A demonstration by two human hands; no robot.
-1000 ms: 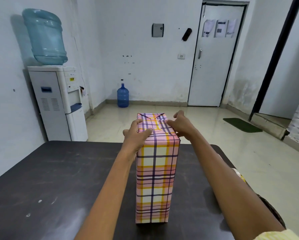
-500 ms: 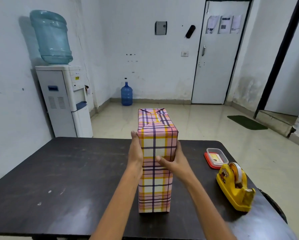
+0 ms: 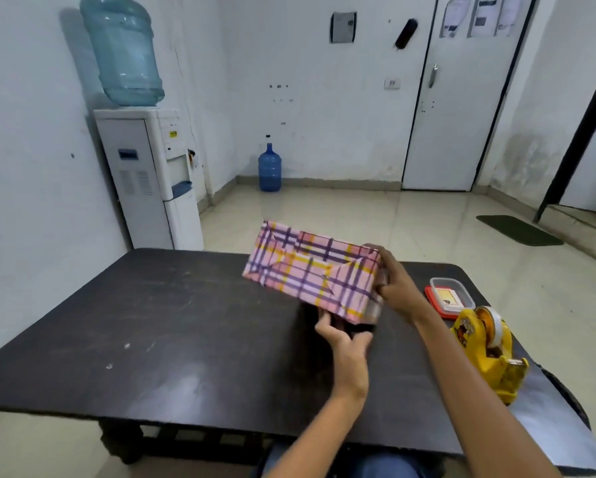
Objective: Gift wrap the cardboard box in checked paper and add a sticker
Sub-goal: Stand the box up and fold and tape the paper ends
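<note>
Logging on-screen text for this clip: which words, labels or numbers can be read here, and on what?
None can be read.
Papers on the door: blurred.
Yellow label on the water dispenser: too small.
Card in the lidded container: blurred.
Picture on the tape dispenser: blurred.

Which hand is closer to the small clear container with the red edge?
Right. The right hand grips the end of the wrapped box, just left of the container; the left hand holds the box from below, farther left.

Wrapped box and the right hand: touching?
Touching. Head view shows the right hand gripping the wrapped box at its right end.
</note>
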